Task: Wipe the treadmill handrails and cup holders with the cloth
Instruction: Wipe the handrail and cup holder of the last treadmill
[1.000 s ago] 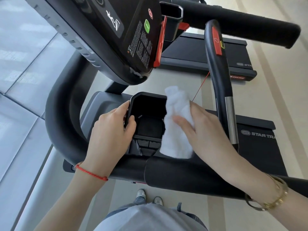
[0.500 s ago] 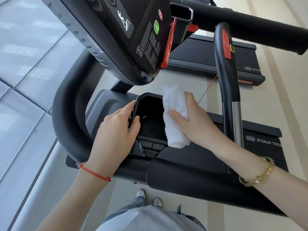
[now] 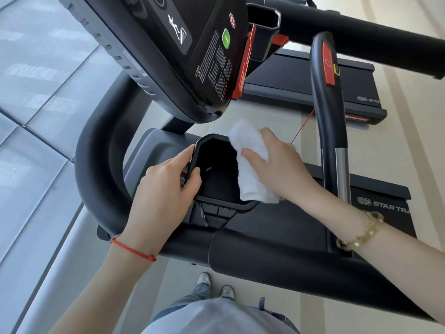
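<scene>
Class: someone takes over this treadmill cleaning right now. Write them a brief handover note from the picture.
Left hand: grips the left rim of the cup holder, steadying it.
Right hand: presses the white cloth over the holder's right rim, cloth hanging inside.
Done: cannot tell from the picture.
Left: finish this holder, then the handrails.
</scene>
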Demonstrator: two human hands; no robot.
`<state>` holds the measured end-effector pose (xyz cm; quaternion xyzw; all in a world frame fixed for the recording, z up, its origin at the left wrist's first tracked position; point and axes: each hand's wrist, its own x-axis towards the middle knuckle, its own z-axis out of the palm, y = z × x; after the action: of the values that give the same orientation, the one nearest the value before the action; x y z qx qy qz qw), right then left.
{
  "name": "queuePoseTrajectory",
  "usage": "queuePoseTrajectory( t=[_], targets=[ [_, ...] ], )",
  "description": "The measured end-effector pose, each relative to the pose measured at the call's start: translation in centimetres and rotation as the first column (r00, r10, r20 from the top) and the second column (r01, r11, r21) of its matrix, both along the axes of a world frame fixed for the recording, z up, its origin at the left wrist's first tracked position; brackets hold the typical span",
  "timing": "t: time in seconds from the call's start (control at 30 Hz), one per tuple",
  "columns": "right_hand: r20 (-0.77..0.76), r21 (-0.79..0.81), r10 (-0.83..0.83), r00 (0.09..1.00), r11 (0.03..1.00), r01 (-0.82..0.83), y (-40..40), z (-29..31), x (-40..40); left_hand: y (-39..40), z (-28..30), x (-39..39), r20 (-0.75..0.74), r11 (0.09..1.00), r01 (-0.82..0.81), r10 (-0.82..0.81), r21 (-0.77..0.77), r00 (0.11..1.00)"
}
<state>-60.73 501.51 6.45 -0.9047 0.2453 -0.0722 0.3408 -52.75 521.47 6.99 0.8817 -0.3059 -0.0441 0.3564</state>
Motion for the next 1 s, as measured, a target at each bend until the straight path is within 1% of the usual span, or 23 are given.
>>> queuePoseTrajectory(
  t=[0.07, 0.13, 0.2, 0.33, 0.4, 0.5, 0.6, 0.67, 0.73, 0.83, 1.0],
  targets=[
    [-0.060, 0.056, -0.058, 0.996, 0.997, 0.061, 0.3, -0.4, -1.2, -0.1, 0.1, 0.0, -0.013, 1.000, -0.004, 0.004, 0.000, 1.000],
    [-0.096, 0.084, -0.066, 0.993, 0.994, 0.074, 0.2, -0.3, -1.3, -0.1, 0.0, 0.0, -0.031, 1.000, -0.008, 0.008, -0.011, 0.999],
    [-0.102, 0.040, -0.009, 0.995, 0.999, 0.013, -0.3, 0.1, -0.4, -0.1, 0.0, 0.0, -0.045, 1.000, -0.007, 0.007, -0.020, 0.999],
    [-0.151, -0.098, 0.172, 0.973, 0.977, -0.188, -0.7, 1.3, 2.9, -0.2, 0.1, 0.1, -0.044, 1.000, -0.005, 0.004, -0.020, 0.999],
    [-0.154, -0.136, 0.209, 0.966, 0.964, -0.230, -0.7, 1.4, 3.8, -0.2, 0.1, 0.1, -0.047, 1.000, -0.007, 0.005, -0.026, 0.999],
    [-0.088, -0.083, 0.175, 0.981, 0.980, -0.183, -0.5, 1.1, 3.4, -0.1, 0.1, 0.1, -0.059, 0.999, -0.021, 0.019, -0.041, 0.998],
    [-0.037, -0.014, 0.061, 0.997, 0.998, -0.061, -0.3, 0.5, 1.4, -0.2, 0.1, 0.2, -0.043, 0.999, -0.026, 0.025, -0.020, 0.999],
    [-0.031, 0.070, -0.022, 0.999, 0.997, 0.024, 0.1, -0.2, -0.1, -0.2, 0.1, 0.2, -0.023, 1.000, -0.020, 0.019, -0.020, 1.000],
    [-0.046, 0.141, -0.071, 0.996, 0.987, 0.077, 0.5, -0.7, -1.0, -0.2, 0.0, 0.2, 0.001, 1.000, -0.005, 0.005, -0.014, 1.000],
    [-0.057, 0.139, -0.053, 0.997, 0.988, 0.060, 0.2, -0.5, -0.1, -0.3, -0.1, 0.2, 0.026, 1.000, 0.006, -0.006, 0.006, 1.000],
    [-0.080, 0.103, 0.073, 0.994, 0.993, -0.065, -0.8, 0.8, 1.9, -0.3, -0.4, 0.3, 0.062, 1.000, 0.019, -0.017, -0.024, 0.998]
  ],
)
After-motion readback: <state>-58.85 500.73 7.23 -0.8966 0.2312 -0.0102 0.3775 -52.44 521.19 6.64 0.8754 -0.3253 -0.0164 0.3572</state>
